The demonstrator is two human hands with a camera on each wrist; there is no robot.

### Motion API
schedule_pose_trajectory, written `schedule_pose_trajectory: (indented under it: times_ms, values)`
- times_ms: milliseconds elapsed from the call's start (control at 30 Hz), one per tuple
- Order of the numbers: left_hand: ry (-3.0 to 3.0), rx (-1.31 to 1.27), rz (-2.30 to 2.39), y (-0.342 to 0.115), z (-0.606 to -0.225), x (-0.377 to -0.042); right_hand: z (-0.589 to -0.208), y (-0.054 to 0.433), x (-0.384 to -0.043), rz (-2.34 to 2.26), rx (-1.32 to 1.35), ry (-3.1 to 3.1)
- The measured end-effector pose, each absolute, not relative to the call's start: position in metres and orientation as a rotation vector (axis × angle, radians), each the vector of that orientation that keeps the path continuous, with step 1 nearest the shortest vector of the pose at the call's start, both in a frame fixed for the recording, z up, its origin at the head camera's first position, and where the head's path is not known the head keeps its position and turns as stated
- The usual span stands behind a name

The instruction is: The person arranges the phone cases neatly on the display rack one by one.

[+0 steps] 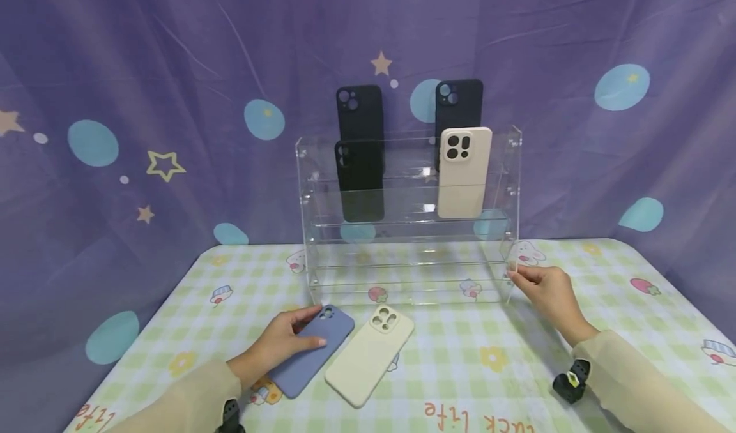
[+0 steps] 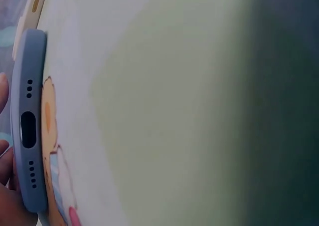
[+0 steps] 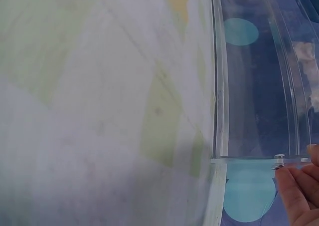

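My left hand (image 1: pixel 277 341) grips a blue phone case (image 1: pixel 313 356) low over the checked tablecloth, thumb across its back and fingers along its far-left edge. In the left wrist view the bottom end of that blue case shows its port cutout. Beside it on the cloth lies a cream phone case (image 1: pixel 370 356), tilted the same way. My right hand (image 1: pixel 549 296) pinches the right side panel of a clear acrylic tiered rack (image 1: pixel 414 273), low near a fastener. The right wrist view shows the fingertips (image 3: pixel 284 173) at that panel's edge.
On the rack's upper tiers stand two dark phone cases (image 1: pixel 361 110) (image 1: pixel 468 104), a black one (image 1: pixel 362 184) and a pale pink one (image 1: pixel 466 177). A purple patterned curtain (image 1: pixel 172 101) hangs behind the table. The checked tablecloth (image 1: pixel 460 382) spreads in front of the rack.
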State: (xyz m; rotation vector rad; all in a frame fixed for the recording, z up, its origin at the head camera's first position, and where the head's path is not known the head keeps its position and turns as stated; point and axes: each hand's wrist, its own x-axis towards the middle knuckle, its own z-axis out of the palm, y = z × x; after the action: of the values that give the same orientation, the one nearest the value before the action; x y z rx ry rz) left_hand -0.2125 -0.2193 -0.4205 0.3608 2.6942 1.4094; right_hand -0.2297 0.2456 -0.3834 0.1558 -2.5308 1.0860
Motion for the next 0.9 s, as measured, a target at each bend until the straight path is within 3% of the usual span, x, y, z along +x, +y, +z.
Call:
schedule_pose_trajectory:
  times_ms: [467, 900]
  values:
    - [2.844, 0.500, 1.122, -0.2167, -0.4156, -0.2073, -0.3808, 0.2445, -0.2294, 1.075, 0.171, -2.532]
    - [2.765, 0.518, 1.163, -0.2112, -0.4136, -0.2054, -0.3826, 0.2433, -0.2288, 1.096, 0.144, -2.542]
